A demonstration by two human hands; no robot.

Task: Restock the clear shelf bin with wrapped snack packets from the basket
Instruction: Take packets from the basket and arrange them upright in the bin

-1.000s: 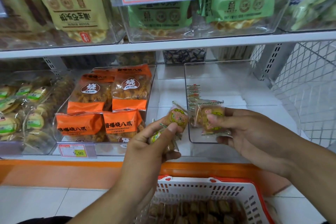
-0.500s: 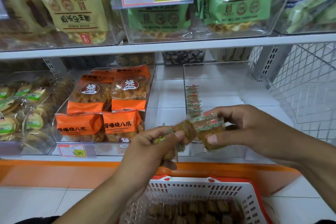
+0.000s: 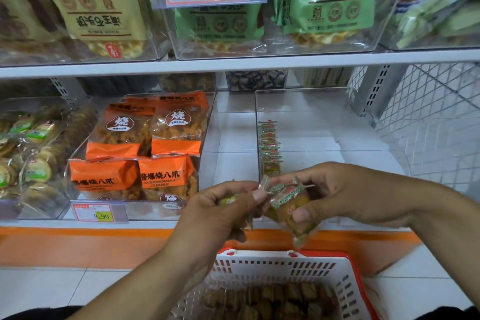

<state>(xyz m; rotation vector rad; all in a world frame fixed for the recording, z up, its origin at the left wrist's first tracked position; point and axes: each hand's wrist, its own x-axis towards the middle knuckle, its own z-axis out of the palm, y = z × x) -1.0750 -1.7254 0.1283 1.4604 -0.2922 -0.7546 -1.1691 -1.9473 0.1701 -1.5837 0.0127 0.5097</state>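
My right hand (image 3: 345, 195) pinches wrapped snack packets (image 3: 288, 205) between thumb and fingers, just in front of the clear shelf bin (image 3: 309, 101). My left hand (image 3: 220, 210) grips more small packets, one green-labelled packet (image 3: 228, 200) peeking out, and its fingertips meet the right hand's packets. Inside the bin, a row of packets (image 3: 270, 145) stands on edge along its left wall; most of its floor is bare. Below my hands, the white basket with a red rim (image 3: 259, 265) holds many brown packets (image 3: 270, 299).
Left of the bin, another clear bin holds orange snack bags (image 3: 145, 150). A price tag (image 3: 98, 213) hangs on the shelf's front edge. The upper shelf (image 3: 233, 62) overhangs close above. A wire mesh panel (image 3: 436, 122) closes the right side.
My right hand has drawn back from the bin's front toward me and lower. Both hands have come together, and the packets now overlap between them above the basket.
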